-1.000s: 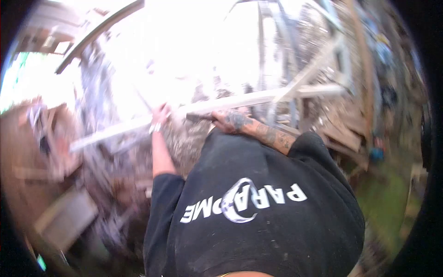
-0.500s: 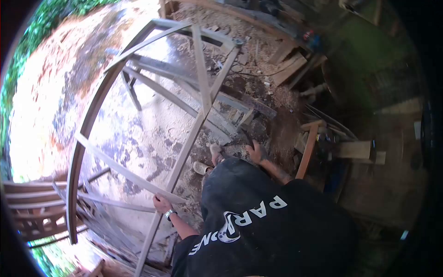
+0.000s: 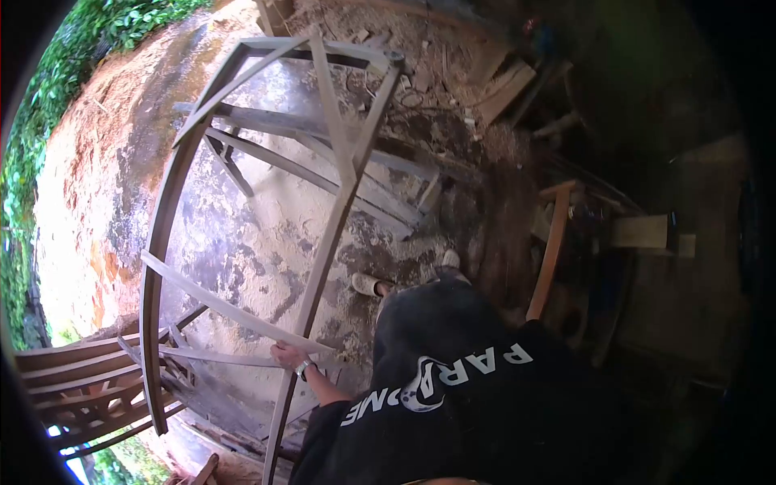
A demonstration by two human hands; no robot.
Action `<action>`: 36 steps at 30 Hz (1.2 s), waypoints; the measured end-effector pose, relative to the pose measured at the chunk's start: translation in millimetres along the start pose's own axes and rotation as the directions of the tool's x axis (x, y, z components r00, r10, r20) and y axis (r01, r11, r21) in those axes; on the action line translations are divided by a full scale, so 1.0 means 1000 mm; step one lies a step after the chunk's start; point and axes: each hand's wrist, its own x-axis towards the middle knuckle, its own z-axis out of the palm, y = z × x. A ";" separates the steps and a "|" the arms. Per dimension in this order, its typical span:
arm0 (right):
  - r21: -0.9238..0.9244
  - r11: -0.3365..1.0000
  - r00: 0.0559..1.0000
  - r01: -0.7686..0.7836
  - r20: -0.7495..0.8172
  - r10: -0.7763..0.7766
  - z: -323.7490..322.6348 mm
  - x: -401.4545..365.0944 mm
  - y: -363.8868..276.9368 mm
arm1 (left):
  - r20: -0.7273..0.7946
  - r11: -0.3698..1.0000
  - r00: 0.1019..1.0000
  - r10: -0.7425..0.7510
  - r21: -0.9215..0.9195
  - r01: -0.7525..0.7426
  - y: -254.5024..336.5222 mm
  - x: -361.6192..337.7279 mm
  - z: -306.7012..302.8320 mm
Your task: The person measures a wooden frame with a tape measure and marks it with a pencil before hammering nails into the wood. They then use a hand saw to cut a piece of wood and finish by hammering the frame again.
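Observation:
My left hand (image 3: pixel 289 356), with a watch on its wrist, is closed around a pale wooden slat (image 3: pixel 222 303) where it crosses a long straight wooden beam (image 3: pixel 323 259). The slat runs from that beam to a curved wooden rail (image 3: pixel 153 283) on the left. Slat, beam and rail are parts of one large timber frame that also has shorter crossed braces (image 3: pixel 333 109) at its far end. My right hand is out of sight; the black shirt fills the lower right.
Wooden trestle-like supports (image 3: pixel 275 121) stand under the frame's far part. Sawdust covers the floor (image 3: pixel 267 226) around my feet. A slatted wooden piece (image 3: pixel 77 372) is at the lower left. An orange-brown board (image 3: pixel 551 250) and timber offcuts lie on the right.
My right hand, visible earlier near my legs, has gone out of view. My view has shifted slightly, and my feet stand farther apart. The left hand stays on the slat.

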 end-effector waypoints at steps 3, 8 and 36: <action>0.219 0.958 0.982 0.185 -0.019 -0.185 -0.005 -0.001 0.003 | 0.006 0.993 0.993 -0.116 0.035 0.116 -0.007 0.009 0.017; 0.481 0.789 0.924 0.381 -0.166 -0.345 -0.040 0.039 0.003 | -0.014 0.971 0.977 -0.214 -0.114 0.211 0.005 0.008 0.020; 0.537 0.836 0.983 0.112 -0.184 -0.014 -0.525 0.364 -0.050 | 0.564 0.800 0.700 0.438 -0.600 -0.016 0.606 -0.300 0.282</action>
